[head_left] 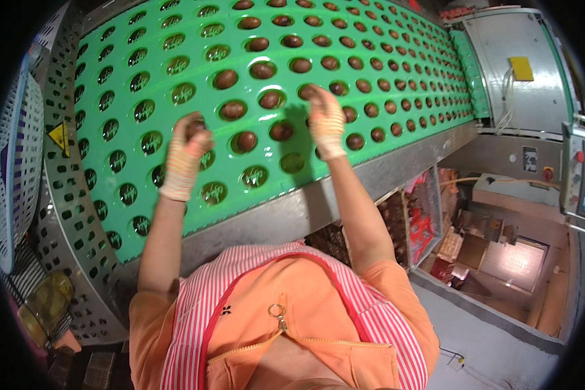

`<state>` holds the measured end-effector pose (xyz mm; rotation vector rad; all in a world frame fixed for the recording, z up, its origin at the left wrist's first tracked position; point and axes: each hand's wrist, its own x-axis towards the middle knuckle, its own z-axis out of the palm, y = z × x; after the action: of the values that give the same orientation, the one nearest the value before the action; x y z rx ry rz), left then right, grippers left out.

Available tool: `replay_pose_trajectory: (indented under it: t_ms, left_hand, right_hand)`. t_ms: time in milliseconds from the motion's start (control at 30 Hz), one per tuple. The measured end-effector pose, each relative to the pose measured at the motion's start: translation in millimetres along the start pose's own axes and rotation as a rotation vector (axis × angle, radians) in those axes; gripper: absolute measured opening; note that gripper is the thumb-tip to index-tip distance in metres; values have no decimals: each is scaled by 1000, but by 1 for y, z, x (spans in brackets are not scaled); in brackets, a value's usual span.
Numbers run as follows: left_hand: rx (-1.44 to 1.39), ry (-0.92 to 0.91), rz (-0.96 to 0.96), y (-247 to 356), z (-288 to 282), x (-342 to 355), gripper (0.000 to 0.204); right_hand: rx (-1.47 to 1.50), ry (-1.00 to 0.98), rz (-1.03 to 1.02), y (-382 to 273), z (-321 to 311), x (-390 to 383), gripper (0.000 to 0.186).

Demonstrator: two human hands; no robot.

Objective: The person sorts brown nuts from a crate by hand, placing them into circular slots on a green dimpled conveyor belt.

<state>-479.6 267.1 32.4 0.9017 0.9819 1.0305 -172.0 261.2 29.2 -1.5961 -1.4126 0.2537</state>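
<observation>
A sloping green moulded belt (370, 136) fills the upper view. Its middle and right rows hold brown chocolate eggs (281, 130); at the left, glossy cavities (151, 142) show without eggs. My left hand (192, 133), in a striped knit glove, is closed on a brown egg over the left-middle cavities. My right hand (320, 110), gloved likewise, is farther right and up the belt, its bent fingertips closed at an egg in a cavity, partly hiding it.
Left are a perforated metal guard (62, 227) and a blue plastic basket (19, 162). A steel rail (409, 149) runs along the belt's near edge. Right are a metal housing (500, 65) and a control panel (577, 175). Below lie a crate (435, 214) with red items and a recessed bay (546, 273).
</observation>
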Motion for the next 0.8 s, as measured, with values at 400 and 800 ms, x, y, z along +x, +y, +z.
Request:
replay_pose_trajectory:
  t_ms: [400,800]
  left_hand:
    - [1347,-437,715,-80,116,-14,45]
    - [1848,-268,797,-86,50,23,29]
  right_hand:
    - [-209,181,474,-11,-187,-226,26]
    - [-408,643,1002,-28,-306,-429,31]
